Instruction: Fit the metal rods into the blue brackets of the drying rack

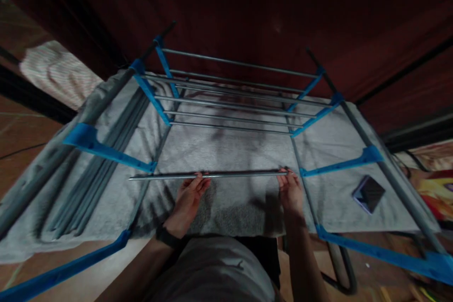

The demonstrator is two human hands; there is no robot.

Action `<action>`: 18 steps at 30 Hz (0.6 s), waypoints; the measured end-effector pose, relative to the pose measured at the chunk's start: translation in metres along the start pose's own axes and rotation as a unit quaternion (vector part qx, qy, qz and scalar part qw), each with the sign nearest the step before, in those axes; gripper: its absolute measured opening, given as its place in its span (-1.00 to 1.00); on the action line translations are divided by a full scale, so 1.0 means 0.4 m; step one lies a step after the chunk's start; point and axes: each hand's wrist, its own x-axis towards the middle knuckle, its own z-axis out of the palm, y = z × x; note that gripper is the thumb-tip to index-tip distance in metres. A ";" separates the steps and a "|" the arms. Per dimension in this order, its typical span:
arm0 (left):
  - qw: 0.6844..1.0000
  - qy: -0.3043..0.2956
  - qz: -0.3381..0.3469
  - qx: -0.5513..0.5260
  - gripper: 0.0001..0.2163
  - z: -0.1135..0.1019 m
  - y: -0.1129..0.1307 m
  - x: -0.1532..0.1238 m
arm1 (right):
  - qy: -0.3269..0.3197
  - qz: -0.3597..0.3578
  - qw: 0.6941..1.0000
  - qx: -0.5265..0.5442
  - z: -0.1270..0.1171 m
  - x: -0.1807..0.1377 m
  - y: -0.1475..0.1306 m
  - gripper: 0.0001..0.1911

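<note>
A thin grey metal rod [244, 174] lies level across both my hands, above a light cloth. My left hand [190, 194] has its fingers closed round the rod left of its middle. At the rod's right end, my right hand [291, 193] grips it with the fingertips. Around them stands a rack frame with blue plastic brackets on its uprights. The rod's left end passes near the left blue bracket [113, 154], and its right end is near the right blue bracket [336, 164]. Several crossbars [230, 101] span the rack's far brackets.
Several loose grey tubes [95, 170] lie on the cloth [226, 151] at the left. A dark phone [368, 193] rests at the right. Nearer brackets [382, 251] jut inward by my body. A dark red curtain [247, 9] hangs behind the rack.
</note>
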 end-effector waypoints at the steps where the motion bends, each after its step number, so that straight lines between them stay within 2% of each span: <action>1: 1.000 0.000 -0.001 0.002 -0.77 0.002 0.001 0.004 | -0.001 0.011 1.000 0.011 0.005 -0.002 0.003 -0.65; 7: 1.000 0.009 -0.005 0.028 -0.75 0.009 0.006 0.013 | 0.023 0.016 0.999 0.046 0.027 -0.004 0.009 -0.58; 18: 0.999 0.000 0.005 0.049 -0.67 0.012 0.009 0.017 | -0.010 -0.029 0.999 0.023 0.021 -0.001 0.027 -0.56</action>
